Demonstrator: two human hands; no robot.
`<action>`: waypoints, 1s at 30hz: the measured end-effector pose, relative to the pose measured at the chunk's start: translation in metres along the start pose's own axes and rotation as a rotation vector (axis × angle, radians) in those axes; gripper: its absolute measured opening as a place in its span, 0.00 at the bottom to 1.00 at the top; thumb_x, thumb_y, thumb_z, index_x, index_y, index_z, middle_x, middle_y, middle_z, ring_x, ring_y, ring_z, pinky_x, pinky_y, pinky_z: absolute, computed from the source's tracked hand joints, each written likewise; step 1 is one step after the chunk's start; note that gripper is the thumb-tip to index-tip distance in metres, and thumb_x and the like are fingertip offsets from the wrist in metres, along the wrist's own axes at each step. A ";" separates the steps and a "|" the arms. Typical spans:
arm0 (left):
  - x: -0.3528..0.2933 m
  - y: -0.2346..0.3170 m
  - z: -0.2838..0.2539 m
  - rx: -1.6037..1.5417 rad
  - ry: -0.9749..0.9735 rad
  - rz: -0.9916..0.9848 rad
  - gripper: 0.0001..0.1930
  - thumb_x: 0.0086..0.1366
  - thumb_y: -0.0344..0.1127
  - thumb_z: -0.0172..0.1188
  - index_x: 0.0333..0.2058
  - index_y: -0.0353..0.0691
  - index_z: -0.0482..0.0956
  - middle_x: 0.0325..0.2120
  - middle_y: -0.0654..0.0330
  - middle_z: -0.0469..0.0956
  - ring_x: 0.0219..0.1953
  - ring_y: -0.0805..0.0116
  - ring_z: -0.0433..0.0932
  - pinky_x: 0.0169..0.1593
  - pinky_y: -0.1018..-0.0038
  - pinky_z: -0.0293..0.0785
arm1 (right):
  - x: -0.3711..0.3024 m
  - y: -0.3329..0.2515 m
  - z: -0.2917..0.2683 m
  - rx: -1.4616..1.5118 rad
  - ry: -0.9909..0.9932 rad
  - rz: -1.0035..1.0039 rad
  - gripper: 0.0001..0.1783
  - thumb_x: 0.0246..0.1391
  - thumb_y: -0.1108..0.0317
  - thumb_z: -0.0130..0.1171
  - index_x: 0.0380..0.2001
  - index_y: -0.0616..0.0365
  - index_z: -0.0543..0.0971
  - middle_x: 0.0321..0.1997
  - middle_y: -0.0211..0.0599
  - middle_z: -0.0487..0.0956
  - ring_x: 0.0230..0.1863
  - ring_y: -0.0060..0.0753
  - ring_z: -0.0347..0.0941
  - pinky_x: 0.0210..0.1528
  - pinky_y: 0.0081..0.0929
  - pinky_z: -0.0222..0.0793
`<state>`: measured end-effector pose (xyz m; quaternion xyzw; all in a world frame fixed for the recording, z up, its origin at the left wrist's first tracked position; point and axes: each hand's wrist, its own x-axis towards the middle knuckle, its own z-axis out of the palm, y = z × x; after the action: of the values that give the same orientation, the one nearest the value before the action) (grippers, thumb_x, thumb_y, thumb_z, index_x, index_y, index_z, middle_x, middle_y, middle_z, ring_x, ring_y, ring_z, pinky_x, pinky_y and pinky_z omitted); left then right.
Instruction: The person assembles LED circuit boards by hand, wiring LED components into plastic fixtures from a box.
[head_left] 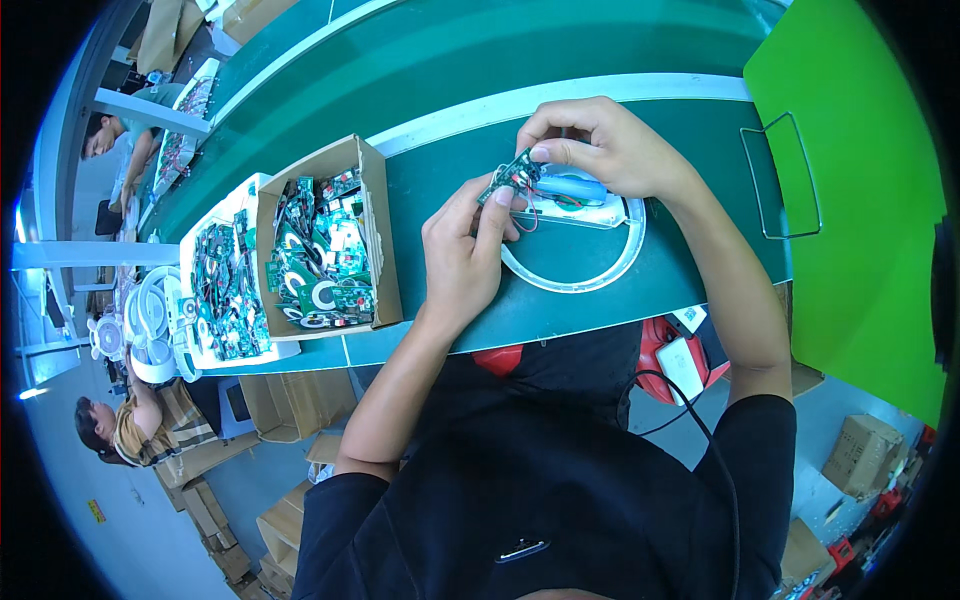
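A small green circuit board (514, 177) is held between my two hands over the bench. My left hand (468, 235) pinches its lower left end between thumb and fingers. At its upper right end, my right hand (598, 150) closes thumb and forefinger on the board or its wires. Thin red and dark wires (530, 217) run down from the board. Just below my right hand lies a blue cylindrical part (572, 188) on a white housing, which spans a clear-white ring (590, 284) lying on the green bench. My fingers hide part of the board.
Left of my hands stands a cardboard box (385, 240) full of circuit boards, with a white foam tray (285, 352) of more boards beyond it. White ring parts (155, 320) are stacked farther left. A green panel (860, 200) borders the right side. Two other people sit at far left.
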<state>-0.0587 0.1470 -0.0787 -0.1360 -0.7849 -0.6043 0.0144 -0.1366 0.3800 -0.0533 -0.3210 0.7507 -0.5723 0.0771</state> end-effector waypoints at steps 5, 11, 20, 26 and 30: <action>0.002 -0.003 -0.003 -0.096 -0.006 0.001 0.15 0.83 0.36 0.56 0.57 0.31 0.83 0.38 0.59 0.88 0.28 0.80 0.77 0.33 0.78 0.75 | 0.000 -0.003 -0.001 0.012 -0.017 0.009 0.10 0.70 0.67 0.64 0.45 0.63 0.85 0.38 0.33 0.85 0.39 0.24 0.77 0.45 0.26 0.73; 0.003 -0.006 -0.005 -0.144 -0.040 -0.032 0.16 0.84 0.38 0.55 0.58 0.33 0.81 0.39 0.61 0.88 0.29 0.81 0.74 0.34 0.80 0.73 | -0.001 -0.001 0.000 -0.029 -0.001 -0.006 0.09 0.69 0.69 0.64 0.45 0.63 0.85 0.37 0.33 0.85 0.38 0.24 0.77 0.45 0.26 0.73; 0.002 -0.011 -0.005 -0.176 -0.045 -0.062 0.16 0.84 0.39 0.56 0.59 0.34 0.81 0.39 0.62 0.88 0.29 0.82 0.72 0.34 0.81 0.71 | -0.001 -0.001 -0.001 0.032 -0.022 0.029 0.09 0.69 0.69 0.65 0.44 0.65 0.85 0.38 0.32 0.84 0.40 0.21 0.76 0.47 0.25 0.74; 0.002 -0.011 -0.004 -0.192 -0.039 -0.069 0.16 0.84 0.39 0.56 0.58 0.34 0.82 0.39 0.63 0.88 0.29 0.83 0.72 0.34 0.81 0.71 | -0.001 0.002 -0.001 0.068 -0.034 0.099 0.10 0.69 0.69 0.65 0.45 0.66 0.85 0.40 0.32 0.85 0.42 0.22 0.77 0.49 0.25 0.75; 0.004 -0.008 -0.005 -0.208 -0.038 -0.109 0.16 0.84 0.40 0.56 0.57 0.34 0.82 0.38 0.63 0.88 0.28 0.83 0.72 0.34 0.81 0.71 | 0.000 0.004 0.000 0.059 -0.028 0.118 0.10 0.69 0.71 0.65 0.47 0.67 0.86 0.42 0.34 0.86 0.44 0.22 0.79 0.51 0.26 0.77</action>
<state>-0.0651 0.1413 -0.0845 -0.1052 -0.7243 -0.6797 -0.0477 -0.1386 0.3806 -0.0570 -0.2818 0.7500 -0.5840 0.1304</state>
